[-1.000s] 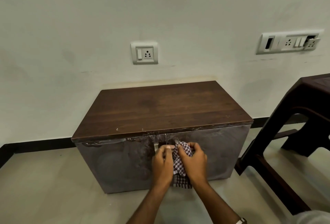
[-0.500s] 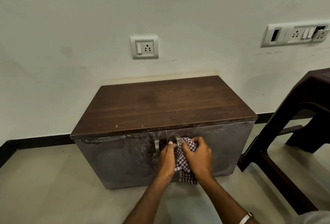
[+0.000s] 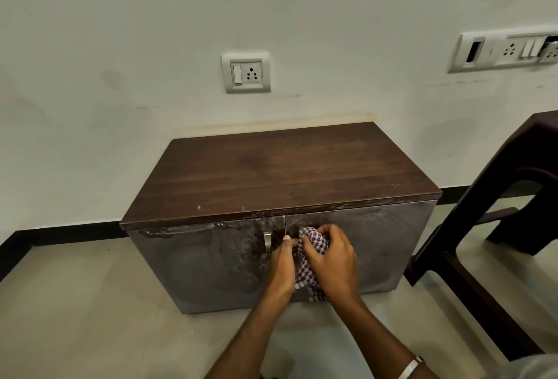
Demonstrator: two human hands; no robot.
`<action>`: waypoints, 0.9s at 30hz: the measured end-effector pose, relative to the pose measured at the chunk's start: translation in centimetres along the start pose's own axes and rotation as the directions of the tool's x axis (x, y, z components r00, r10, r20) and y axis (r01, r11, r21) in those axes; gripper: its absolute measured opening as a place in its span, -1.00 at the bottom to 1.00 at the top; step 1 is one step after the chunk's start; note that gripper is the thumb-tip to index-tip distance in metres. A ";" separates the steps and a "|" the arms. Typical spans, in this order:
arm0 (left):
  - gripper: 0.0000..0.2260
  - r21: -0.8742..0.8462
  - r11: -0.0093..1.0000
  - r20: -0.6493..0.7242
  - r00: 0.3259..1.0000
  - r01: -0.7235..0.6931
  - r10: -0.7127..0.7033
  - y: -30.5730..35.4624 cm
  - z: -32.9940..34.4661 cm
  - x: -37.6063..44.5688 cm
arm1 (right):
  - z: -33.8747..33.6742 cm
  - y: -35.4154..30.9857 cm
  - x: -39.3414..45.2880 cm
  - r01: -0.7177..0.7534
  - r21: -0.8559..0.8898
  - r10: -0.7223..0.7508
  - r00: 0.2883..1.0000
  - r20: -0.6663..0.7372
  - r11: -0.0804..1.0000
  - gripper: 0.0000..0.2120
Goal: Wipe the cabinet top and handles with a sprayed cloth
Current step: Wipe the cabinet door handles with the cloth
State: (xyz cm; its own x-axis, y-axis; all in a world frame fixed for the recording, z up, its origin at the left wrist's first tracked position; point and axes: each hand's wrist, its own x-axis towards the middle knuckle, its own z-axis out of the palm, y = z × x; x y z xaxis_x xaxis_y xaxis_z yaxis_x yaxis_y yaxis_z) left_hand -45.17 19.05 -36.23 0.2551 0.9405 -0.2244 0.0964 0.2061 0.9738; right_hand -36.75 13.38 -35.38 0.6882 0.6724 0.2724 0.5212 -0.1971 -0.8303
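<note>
A low cabinet with a dark wood top (image 3: 280, 170) stands against the wall, its two grey doors smeared with wipe marks. A checked purple-and-white cloth (image 3: 311, 260) hangs in front of the right door near the middle seam. My right hand (image 3: 330, 259) grips the cloth and covers the right door's handle, which is hidden. My left hand (image 3: 282, 267) holds the cloth's left edge, fingers curled at the seam. The left door's metal handle (image 3: 267, 242) shows bare just left of my left hand.
A dark plastic chair (image 3: 510, 212) stands close to the cabinet's right side. A wall socket (image 3: 246, 72) sits above the cabinet and a switch panel (image 3: 504, 50) at the upper right. Pale floor tiles (image 3: 90, 312) spread in front and to the left.
Both hands with the cloth have shifted slightly right along the door front, from the seam onto the right handle. The left handle has come into view. The camera moved a little closer.
</note>
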 end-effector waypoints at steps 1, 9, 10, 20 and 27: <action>-0.60 0.003 1.000 0.007 1.000 0.004 -0.004 -0.1 0.0 0.0 | 0.1 0.1 -0.1 -0.001 0.006 0.001 1.000 0.014 1.000 -0.74; -0.57 -0.037 0.999 0.031 0.999 -0.025 0.027 0.0 -0.1 0.0 | 0.9 2.5 -1.1 -0.003 0.064 -0.004 0.993 0.121 0.998 -0.75; -0.57 -0.038 0.999 0.039 0.999 -0.032 0.033 0.0 -0.1 0.0 | 0.8 2.5 -1.0 0.005 0.067 -0.013 0.992 0.127 0.998 -0.75; -0.58 -0.033 0.999 0.036 0.998 -0.041 0.042 -0.2 -0.4 0.4 | 0.8 1.5 -0.4 0.024 0.138 -0.035 0.996 0.082 0.990 -0.78; -0.57 0.003 0.998 0.029 0.997 -0.066 0.066 -0.1 -0.4 0.2 | 1.3 3.2 -1.1 -0.005 0.129 -0.014 0.990 0.143 0.992 -0.76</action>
State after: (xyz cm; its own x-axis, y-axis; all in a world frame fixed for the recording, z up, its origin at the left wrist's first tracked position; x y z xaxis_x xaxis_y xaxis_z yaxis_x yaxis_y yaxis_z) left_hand -45.56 19.29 -36.33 0.2888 0.9439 -0.1604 0.0821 0.1425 0.9864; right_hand -36.50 12.92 -38.99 0.6017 0.7702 0.2116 0.4486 -0.1067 -0.8873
